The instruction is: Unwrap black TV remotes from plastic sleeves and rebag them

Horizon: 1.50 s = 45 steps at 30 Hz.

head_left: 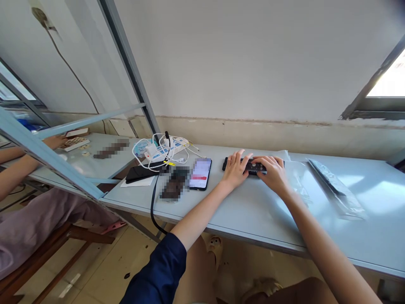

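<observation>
A black remote control (pixel 253 166) lies lengthwise on the grey-blue table (pixel 240 202), buttons facing up. My left hand (pixel 236 169) rests over its left part, fingers spread across it. At its right part, my right hand (pixel 272 171) has its fingers curled round the edges, thumb at the near side and fingertips at the far side. Part of the remote is hidden under both hands. Just right of my right hand is a crumpled clear plastic bag (pixel 297 179).
Left of my hands are a lit phone (pixel 200 174), a blurred-out item (pixel 174 184), a black phone (pixel 141 173) and a power strip (pixel 174 148) with tangled white cables. A long plastic sleeve (pixel 337 190) lies right. Beyond a metal frame (pixel 76 158), another person's arms reach over a table.
</observation>
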Tool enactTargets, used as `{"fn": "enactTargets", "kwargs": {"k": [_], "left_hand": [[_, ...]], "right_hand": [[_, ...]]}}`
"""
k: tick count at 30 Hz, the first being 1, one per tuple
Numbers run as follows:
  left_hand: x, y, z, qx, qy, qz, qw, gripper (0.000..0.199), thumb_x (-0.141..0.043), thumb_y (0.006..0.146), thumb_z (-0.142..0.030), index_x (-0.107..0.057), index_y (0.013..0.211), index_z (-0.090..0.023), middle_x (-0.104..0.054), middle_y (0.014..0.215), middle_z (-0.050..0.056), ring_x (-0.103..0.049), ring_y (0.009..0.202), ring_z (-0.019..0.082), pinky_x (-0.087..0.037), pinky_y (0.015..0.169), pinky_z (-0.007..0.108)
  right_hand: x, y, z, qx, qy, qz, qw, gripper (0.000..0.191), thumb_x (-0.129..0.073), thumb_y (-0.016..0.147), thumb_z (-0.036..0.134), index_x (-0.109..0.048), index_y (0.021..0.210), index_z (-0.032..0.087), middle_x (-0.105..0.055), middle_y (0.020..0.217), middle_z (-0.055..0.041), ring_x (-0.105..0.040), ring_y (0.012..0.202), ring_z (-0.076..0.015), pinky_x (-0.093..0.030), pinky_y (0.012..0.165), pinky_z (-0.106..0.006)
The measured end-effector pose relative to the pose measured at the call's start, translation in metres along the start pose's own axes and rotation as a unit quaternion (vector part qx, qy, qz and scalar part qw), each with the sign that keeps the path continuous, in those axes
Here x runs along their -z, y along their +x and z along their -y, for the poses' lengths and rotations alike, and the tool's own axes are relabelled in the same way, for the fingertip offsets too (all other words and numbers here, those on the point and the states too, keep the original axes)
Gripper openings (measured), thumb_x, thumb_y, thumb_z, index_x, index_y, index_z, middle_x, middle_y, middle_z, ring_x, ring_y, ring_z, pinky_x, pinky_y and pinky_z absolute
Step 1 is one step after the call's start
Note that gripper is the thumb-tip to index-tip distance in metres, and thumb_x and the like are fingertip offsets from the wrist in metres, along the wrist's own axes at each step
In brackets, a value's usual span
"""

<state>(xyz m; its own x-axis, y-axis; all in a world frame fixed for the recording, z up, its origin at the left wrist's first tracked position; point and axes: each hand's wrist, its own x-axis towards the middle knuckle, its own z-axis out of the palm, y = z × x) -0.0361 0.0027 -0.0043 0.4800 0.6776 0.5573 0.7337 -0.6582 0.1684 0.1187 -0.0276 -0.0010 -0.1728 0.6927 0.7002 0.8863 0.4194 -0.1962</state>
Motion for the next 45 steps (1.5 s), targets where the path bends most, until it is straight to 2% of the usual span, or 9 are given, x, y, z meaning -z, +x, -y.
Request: {"fn": "enactTargets", "kwargs": {"k": [8, 16, 19, 23, 28, 32, 36, 41, 45], "left_hand": [[0.004, 0.003, 0.001, 0.015, -0.024, 0.064, 0.998, 0.036, -0.05, 0.085, -0.017, -0.052, 0.121, -0.022, -0.064, 0.115, 0.006, -0.055, 0.106, 0.022, -0.038, 0.091, 0.034], [0.016, 0.007, 0.006, 0.064, -0.004, 0.034, 0.997, 0.024, -0.053, 0.082, -0.014, -0.059, 0.104, -0.022, -0.065, 0.106, 0.007, -0.055, 0.103, 0.024, -0.038, 0.086, 0.035], [0.017, 0.008, 0.007, 0.079, -0.005, 0.021, 0.997, 0.021, -0.054, 0.081, -0.012, -0.058, 0.098, -0.022, -0.065, 0.102, 0.007, -0.055, 0.101, 0.024, -0.038, 0.086, 0.035], [0.02, 0.008, 0.01, 0.138, -0.009, -0.002, 0.99, 0.024, -0.058, 0.078, -0.01, -0.057, 0.098, -0.022, -0.062, 0.104, 0.007, -0.056, 0.101, 0.024, -0.039, 0.085, 0.035], [0.021, 0.008, 0.018, 0.197, -0.03, -0.027, 0.98, 0.023, -0.058, 0.078, -0.008, -0.056, 0.095, -0.023, -0.059, 0.104, 0.006, -0.057, 0.1, 0.023, -0.041, 0.081, 0.033], [0.02, 0.008, 0.021, 0.195, -0.025, -0.011, 0.98, 0.025, -0.058, 0.077, -0.006, -0.056, 0.094, -0.024, -0.059, 0.103, 0.005, -0.058, 0.099, 0.022, -0.041, 0.084, 0.033], [0.019, 0.007, 0.02, 0.185, -0.019, 0.001, 0.983, 0.023, -0.059, 0.079, -0.008, -0.054, 0.095, -0.024, -0.059, 0.105, 0.005, -0.058, 0.101, 0.021, -0.04, 0.085, 0.033], [0.018, 0.007, 0.019, 0.178, -0.016, -0.005, 0.984, 0.022, -0.061, 0.079, -0.01, -0.052, 0.094, -0.025, -0.058, 0.103, 0.004, -0.057, 0.102, 0.02, -0.04, 0.083, 0.031], [0.018, 0.007, 0.018, 0.155, -0.02, 0.0, 0.988, 0.023, -0.062, 0.079, -0.012, -0.052, 0.095, -0.025, -0.057, 0.103, 0.002, -0.057, 0.101, 0.02, -0.04, 0.083, 0.03]], "right_hand": [[-0.008, -0.002, 0.015, 0.035, -0.005, 0.015, 0.999, 0.023, -0.049, 0.077, 0.016, -0.062, 0.092, 0.027, -0.069, 0.1, -0.0047, -0.061, 0.091, -0.0243, -0.036, 0.087, -0.041], [0.001, 0.002, 0.01, -0.058, -0.023, -0.041, 0.997, 0.017, -0.06, 0.077, 0.036, -0.062, 0.092, 0.028, -0.067, 0.094, -0.0053, -0.057, 0.094, -0.0273, -0.032, 0.092, -0.045], [0.002, 0.002, 0.01, -0.081, -0.024, -0.052, 0.995, 0.022, -0.06, 0.078, 0.041, -0.062, 0.096, 0.028, -0.065, 0.099, -0.0063, -0.056, 0.097, -0.028, -0.032, 0.092, -0.046], [0.004, 0.003, 0.005, -0.135, -0.003, -0.111, 0.985, 0.037, -0.062, 0.075, 0.044, -0.06, 0.107, 0.026, -0.061, 0.111, -0.0101, -0.053, 0.106, -0.0289, -0.036, 0.091, -0.047], [0.005, 0.006, -0.007, -0.271, 0.116, -0.163, 0.941, 0.039, -0.051, 0.078, 0.047, -0.06, 0.107, 0.023, -0.062, 0.108, -0.0114, -0.058, 0.098, -0.0249, -0.045, 0.082, -0.043], [0.005, 0.007, -0.01, -0.355, 0.262, -0.143, 0.886, 0.034, -0.047, 0.078, 0.049, -0.064, 0.091, 0.023, -0.067, 0.097, -0.0097, -0.062, 0.09, -0.0238, -0.048, 0.077, -0.04], [0.005, 0.007, -0.008, -0.39, 0.333, -0.106, 0.852, 0.029, -0.052, 0.073, 0.048, -0.067, 0.077, 0.023, -0.071, 0.091, -0.0073, -0.064, 0.083, -0.0226, -0.05, 0.074, -0.038], [0.004, 0.007, -0.014, -0.419, 0.382, -0.131, 0.813, 0.026, -0.053, 0.072, 0.047, -0.065, 0.075, 0.025, -0.071, 0.1, -0.0064, -0.065, 0.085, -0.0219, -0.053, 0.07, -0.036], [0.005, 0.005, -0.024, -0.415, 0.415, -0.086, 0.805, 0.026, -0.052, 0.072, 0.05, -0.061, 0.074, 0.026, -0.072, 0.101, -0.0052, -0.064, 0.086, -0.0218, -0.055, 0.064, -0.034]]}}
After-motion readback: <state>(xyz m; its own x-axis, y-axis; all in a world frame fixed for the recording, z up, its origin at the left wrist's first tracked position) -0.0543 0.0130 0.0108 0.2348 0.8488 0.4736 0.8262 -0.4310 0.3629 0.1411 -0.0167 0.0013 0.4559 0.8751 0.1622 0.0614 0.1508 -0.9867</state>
